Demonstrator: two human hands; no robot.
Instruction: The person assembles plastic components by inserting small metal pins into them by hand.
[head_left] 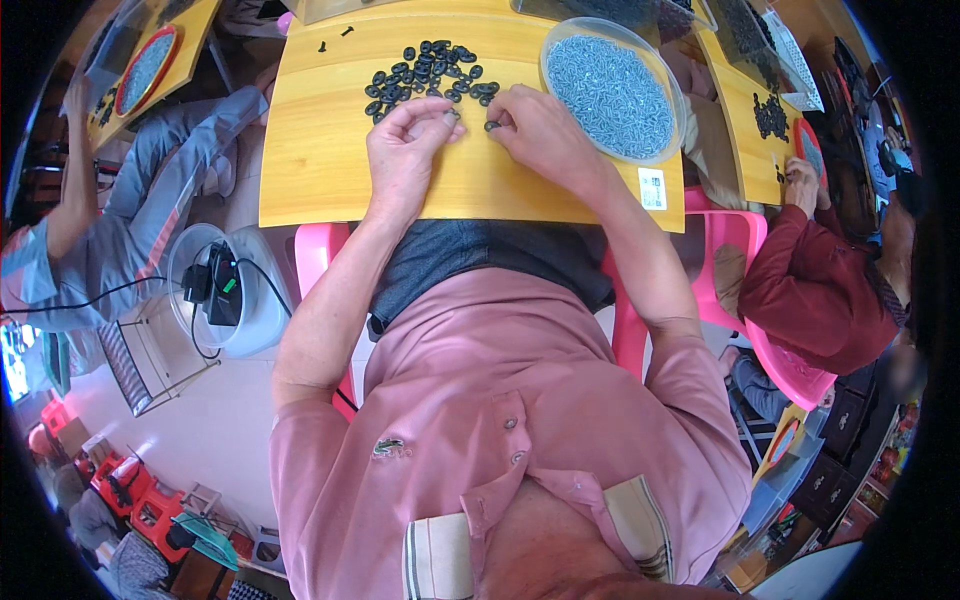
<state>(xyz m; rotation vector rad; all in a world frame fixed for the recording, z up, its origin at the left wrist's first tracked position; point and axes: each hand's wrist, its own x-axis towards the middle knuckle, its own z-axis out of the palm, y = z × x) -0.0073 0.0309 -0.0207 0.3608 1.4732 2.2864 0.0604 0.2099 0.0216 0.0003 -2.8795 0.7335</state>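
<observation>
My left hand (405, 145) is raised over the front of the yellow table (310, 165), its thumb and forefinger pinching a small dark piece. Facing it, my right hand (545, 130) has its fingertips closed on a small black oval part (491, 126). A little space separates the two hands. Just beyond them lies a loose pile of black oval parts (425, 70) with holes in them. Close to my right hand, a round clear tub (682, 112) holds many small silvery screws (610, 95).
Two small black pieces (347, 31) lie at the far left of the table. Clear bins (600, 12) stand along its far edge. A person in dark red (820, 285) works at a table on the right; another in grey (170, 180) sits left. A white bucket (260, 315) holds black adapters.
</observation>
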